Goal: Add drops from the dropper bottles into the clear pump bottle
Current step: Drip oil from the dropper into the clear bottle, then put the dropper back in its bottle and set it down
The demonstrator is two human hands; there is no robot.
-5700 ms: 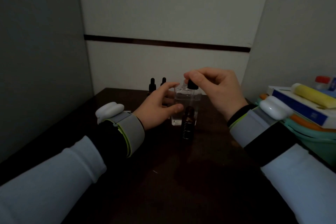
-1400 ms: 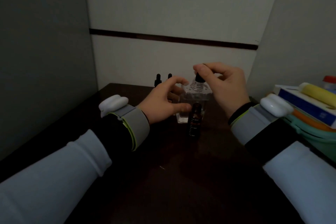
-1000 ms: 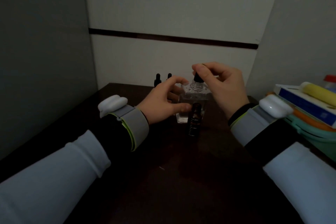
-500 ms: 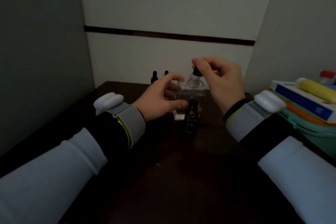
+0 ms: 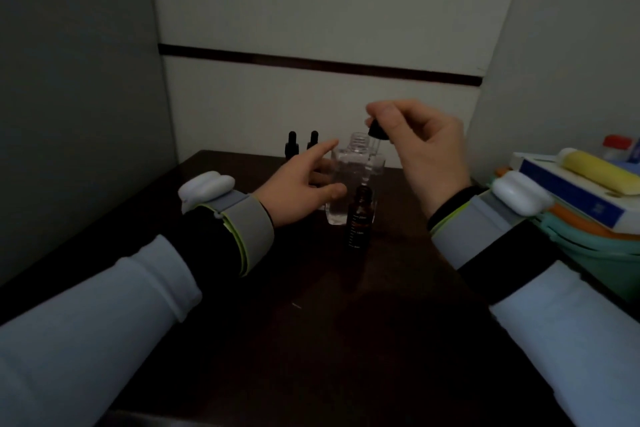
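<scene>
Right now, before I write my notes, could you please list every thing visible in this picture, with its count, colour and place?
clear bottle: one, transparent, neck open, table centre
amber dropper bottle: one, brown, uncapped, just in front of the clear bottle
dropper: one, black top, beside the clear bottle's neck
capped dropper bottles: two, black tops, at the back by the wall
table: one, dark brown
box: one, blue and white, on the stack at right
yellow tube: one, lying on the box
red-capped container: one, behind the tube
teal bin: one, under the stack
wrist devices: two, white, one on each wrist
left hand: holds the clear bottle
right hand: pinches the dropper
</scene>
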